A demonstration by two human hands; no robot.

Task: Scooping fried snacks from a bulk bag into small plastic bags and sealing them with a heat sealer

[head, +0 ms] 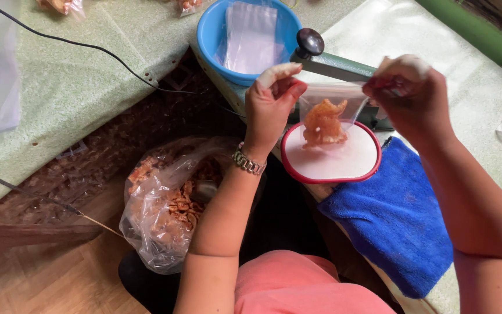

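1. Overhead, holding a small clear bag (329, 107) up by its two top corners, above a white tray with a red rim (344, 166).
2. Pinching the bag's left corner with the left hand (269, 102), thumb and forefinger pressed together on the plastic; wearing a metal bracelet (248, 161) at the wrist.
3. Pinching the right corner with the right hand (411, 93), fingertips closed on the plastic.
4. Carrying orange dried snack pieces (323, 123) inside the bag, hanging low in it.
5. Hanging just in front of a sealer arm with a black knob (311, 42).
6. Lying beside the tray on the surface (76, 81): a blue towel (393, 218).
7. Sitting behind: a blue bowl (213, 29) with clear empty bags.
8. Slumping lower left: a big plastic sack of the same snacks (167, 203).
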